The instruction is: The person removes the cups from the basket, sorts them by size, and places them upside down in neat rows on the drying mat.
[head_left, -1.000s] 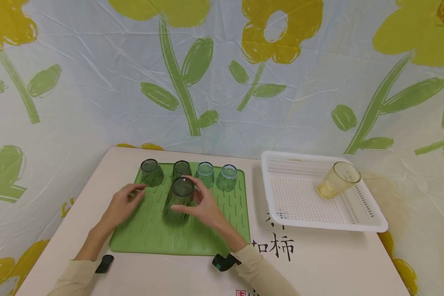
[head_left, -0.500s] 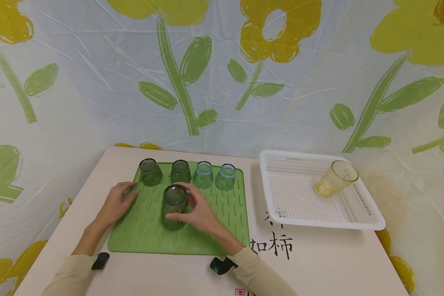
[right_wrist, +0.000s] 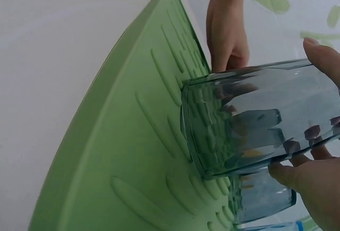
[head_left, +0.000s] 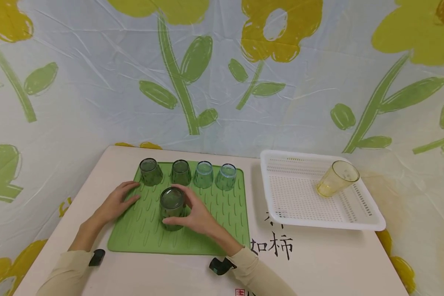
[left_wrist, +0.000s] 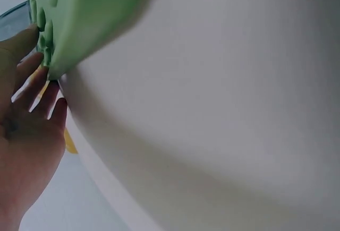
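My right hand (head_left: 196,213) grips a dark grey-green drinking glass (head_left: 172,200), thumb at the near side and fingers round the far side. In the right wrist view the glass (right_wrist: 260,119) has its wide end right at the ribs of the green drying mat (right_wrist: 106,135). My left hand (head_left: 116,200) lies at the left edge of the mat (head_left: 140,238) with relaxed fingers, holding nothing. The left wrist view has its fingertips by the mat's edge. Behind the held glass stand two dark glasses (head_left: 151,172) and two light blue glasses (head_left: 204,176) in a row.
To the right of the mat, a white perforated basket (head_left: 281,220) stands on the table (head_left: 318,263). A yellow glass (head_left: 333,181) leans inside it. A flowered cloth (head_left: 222,82) hangs behind the table.
My right hand has brought the dark glass left and nearer to me, down onto the mat's middle. My left hand has drawn slightly left to the mat's edge.
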### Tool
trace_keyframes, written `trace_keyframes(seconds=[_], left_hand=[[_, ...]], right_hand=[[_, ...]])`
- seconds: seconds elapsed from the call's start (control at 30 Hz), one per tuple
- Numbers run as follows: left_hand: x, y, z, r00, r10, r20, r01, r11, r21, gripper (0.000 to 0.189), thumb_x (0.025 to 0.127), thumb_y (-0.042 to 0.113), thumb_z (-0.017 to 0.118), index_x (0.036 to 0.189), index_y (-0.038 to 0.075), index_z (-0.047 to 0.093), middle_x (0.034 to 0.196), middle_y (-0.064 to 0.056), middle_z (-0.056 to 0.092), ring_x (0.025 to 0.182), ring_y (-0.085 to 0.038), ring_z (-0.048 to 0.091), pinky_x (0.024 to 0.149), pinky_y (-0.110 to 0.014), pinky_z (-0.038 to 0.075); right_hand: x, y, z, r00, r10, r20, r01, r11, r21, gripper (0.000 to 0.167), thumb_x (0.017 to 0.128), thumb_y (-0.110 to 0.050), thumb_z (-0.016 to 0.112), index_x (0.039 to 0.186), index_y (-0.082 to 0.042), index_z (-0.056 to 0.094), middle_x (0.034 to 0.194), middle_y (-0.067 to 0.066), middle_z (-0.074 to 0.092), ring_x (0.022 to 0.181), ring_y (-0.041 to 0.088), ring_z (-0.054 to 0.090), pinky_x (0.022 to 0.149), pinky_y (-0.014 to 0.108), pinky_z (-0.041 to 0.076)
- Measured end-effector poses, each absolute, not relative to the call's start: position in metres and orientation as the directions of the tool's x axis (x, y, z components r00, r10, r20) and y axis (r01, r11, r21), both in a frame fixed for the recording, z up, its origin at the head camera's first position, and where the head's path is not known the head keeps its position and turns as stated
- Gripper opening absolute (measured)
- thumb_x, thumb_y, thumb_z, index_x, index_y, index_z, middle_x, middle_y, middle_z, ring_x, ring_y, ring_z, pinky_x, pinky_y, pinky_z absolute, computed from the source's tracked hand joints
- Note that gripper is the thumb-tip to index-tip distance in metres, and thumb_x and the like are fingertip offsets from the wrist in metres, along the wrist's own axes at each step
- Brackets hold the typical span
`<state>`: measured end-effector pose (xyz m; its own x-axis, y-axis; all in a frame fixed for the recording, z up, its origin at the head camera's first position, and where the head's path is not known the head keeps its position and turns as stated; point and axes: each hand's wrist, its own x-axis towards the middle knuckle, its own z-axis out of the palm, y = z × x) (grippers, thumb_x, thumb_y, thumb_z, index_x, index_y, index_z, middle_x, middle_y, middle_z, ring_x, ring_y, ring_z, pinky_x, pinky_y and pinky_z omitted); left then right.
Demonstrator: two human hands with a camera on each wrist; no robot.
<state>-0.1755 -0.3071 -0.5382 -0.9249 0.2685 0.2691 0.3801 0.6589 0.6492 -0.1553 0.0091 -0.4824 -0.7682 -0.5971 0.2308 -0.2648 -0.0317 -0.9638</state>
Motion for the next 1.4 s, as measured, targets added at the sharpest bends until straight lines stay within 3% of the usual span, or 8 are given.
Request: trace_keyframes(seconds=[0.3, 0.5, 0.63, 0.8, 1.0, 1.4], left_hand=[[-0.176, -0.309, -0.541, -0.919, 0.292, 0.266, 0.395, 0.655, 0.645, 0.043, 0.098, 0.001, 0.068, 0.134, -0.017, 0.054, 0.137, -0.038, 0.048, 0.13, -0.059, 0.041, 0.102, -0.072, 0.034], [-0.175, -0.308, -0.54, -0.92, 0.294, 0.26, 0.392, 0.646, 0.655, 0.043, 0.098, 0.001, 0.068, 0.134, -0.017, 0.053, 0.137, -0.039, 0.047, 0.13, -0.06, 0.04, 0.102, -0.073, 0.034], [-0.174, -0.308, -0.539, -0.92, 0.29, 0.263, 0.391, 0.643, 0.658, 0.043, 0.098, 0.0, 0.067, 0.134, -0.017, 0.053, 0.137, -0.039, 0.046, 0.13, -0.06, 0.04, 0.102, -0.074, 0.033], [-0.174, -0.308, -0.54, -0.922, 0.287, 0.259, 0.386, 0.648, 0.657, 0.043, 0.098, 0.0, 0.067, 0.135, -0.017, 0.052, 0.137, -0.039, 0.046, 0.13, -0.06, 0.04, 0.102, -0.074, 0.034], [-0.172, -0.308, -0.54, -0.926, 0.279, 0.254, 0.377, 0.647, 0.663, 0.043, 0.098, 0.0, 0.067, 0.135, -0.016, 0.052, 0.137, -0.039, 0.045, 0.13, -0.06, 0.04, 0.102, -0.074, 0.034], [-0.173, -0.307, -0.54, -0.943, 0.278, 0.184, 0.325, 0.645, 0.692, 0.046, 0.102, 0.006, 0.063, 0.141, -0.014, 0.047, 0.144, -0.037, 0.039, 0.134, -0.06, 0.035, 0.103, -0.074, 0.033]], right_hand=[[-0.156, 0.017, -0.481, -0.779, -0.588, 0.219, -0.298, 0.04, -0.954, 0.086, 0.085, -0.009, 0.086, 0.156, -0.023, 0.039, 0.151, -0.006, 0.048, 0.144, 0.013, 0.042, 0.121, 0.036, 0.032], [-0.157, 0.029, -0.47, -0.786, -0.591, 0.184, -0.304, 0.109, -0.946, 0.08, 0.091, -0.021, 0.081, 0.157, -0.018, 0.037, 0.154, -0.004, 0.045, 0.146, 0.013, 0.039, 0.122, 0.046, 0.031], [-0.158, 0.038, -0.458, -0.788, -0.592, 0.166, -0.305, 0.143, -0.941, 0.08, 0.091, -0.029, 0.081, 0.158, -0.019, 0.037, 0.155, -0.006, 0.043, 0.146, 0.013, 0.038, 0.122, 0.041, 0.032], [-0.16, 0.047, -0.446, -0.774, -0.608, 0.177, -0.343, 0.168, -0.924, 0.079, 0.092, -0.029, 0.081, 0.157, -0.023, 0.037, 0.155, -0.005, 0.043, 0.146, 0.013, 0.038, 0.122, 0.035, 0.031], [-0.167, 0.06, -0.436, -0.772, -0.602, 0.204, -0.393, 0.2, -0.898, 0.075, 0.092, -0.025, 0.08, 0.156, -0.022, 0.04, 0.155, -0.004, 0.044, 0.145, 0.013, 0.04, 0.121, 0.041, 0.033], [-0.184, 0.104, -0.414, -0.785, -0.551, 0.283, -0.476, 0.244, -0.845, 0.069, 0.093, -0.022, 0.079, 0.153, -0.015, 0.044, 0.153, 0.002, 0.048, 0.143, 0.02, 0.043, 0.119, 0.043, 0.035]])
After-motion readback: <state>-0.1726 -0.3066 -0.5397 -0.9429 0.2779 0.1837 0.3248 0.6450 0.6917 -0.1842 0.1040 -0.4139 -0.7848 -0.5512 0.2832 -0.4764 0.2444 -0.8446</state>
